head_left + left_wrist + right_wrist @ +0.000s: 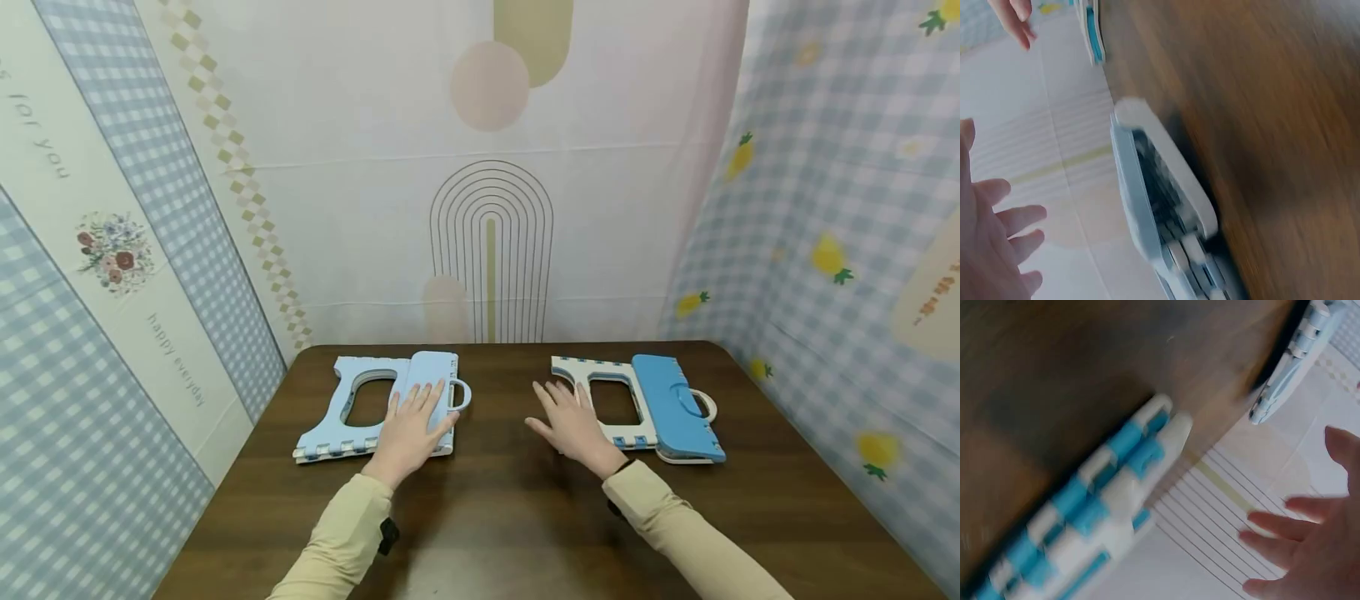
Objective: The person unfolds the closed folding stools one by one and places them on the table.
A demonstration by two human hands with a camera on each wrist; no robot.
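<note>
Left grip [408, 429] and right grip [573, 425], fingers spread and empty, hover above the light-blue folded stool [431, 369] and near the white-and-blue folded stool [662, 396], both on the surface [495, 508]: probably a reaching step, next calling for lowered, curling fingers.

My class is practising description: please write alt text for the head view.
A person's left hand hovers over a pale blue folding step stool, the right hand over the left edge of a blue-and-white stool. Both stools lie flat on a brown wood-grain table before a patterned cloth backdrop.
</note>
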